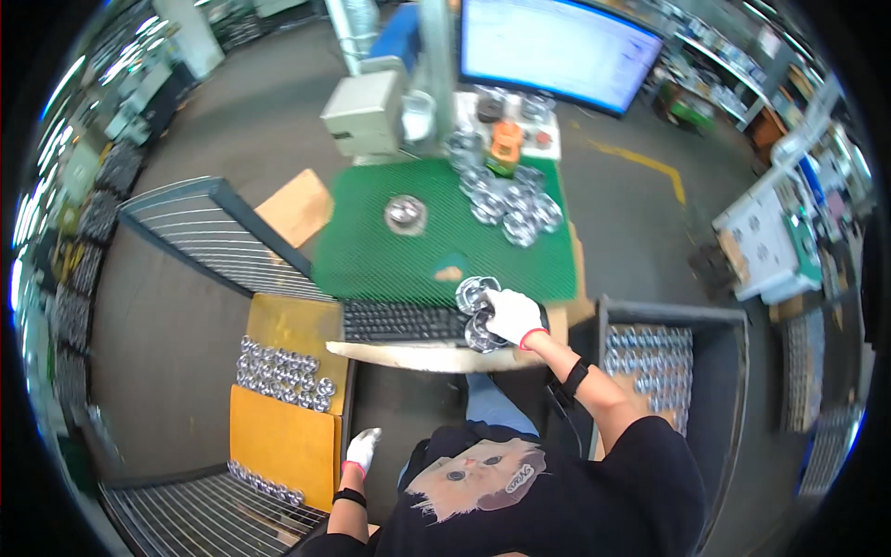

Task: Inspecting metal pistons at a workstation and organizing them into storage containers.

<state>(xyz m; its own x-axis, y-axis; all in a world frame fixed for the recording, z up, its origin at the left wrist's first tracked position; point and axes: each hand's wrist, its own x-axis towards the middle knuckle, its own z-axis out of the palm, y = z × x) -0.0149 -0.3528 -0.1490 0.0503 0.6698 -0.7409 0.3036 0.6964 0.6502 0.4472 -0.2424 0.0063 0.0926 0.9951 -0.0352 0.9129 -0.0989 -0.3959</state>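
Observation:
My right hand [513, 317], in a white glove, is closed on two shiny metal pistons [476, 293] above the right end of a black keyboard [399, 321]. My left hand [361, 450], also gloved in white, hangs low beside the yellow-brown board [283, 436] with its fingers stretched out and nothing in them. A single round metal part [406, 214] sits on the green mat [362, 255]. More pistons [509, 206] are clustered at the mat's right side, by an orange-and-green bottle [505, 147].
Left, a wire-sided crate [218, 241] holds rows of pistons [288, 373] between boards. Right, a grey bin [715, 390] contains more rows [654, 357]. Behind the mat stand a monitor [557, 46], a beige box-shaped device [364, 113] and a post [436, 74]. The bench's pale front edge [418, 356] curves before me.

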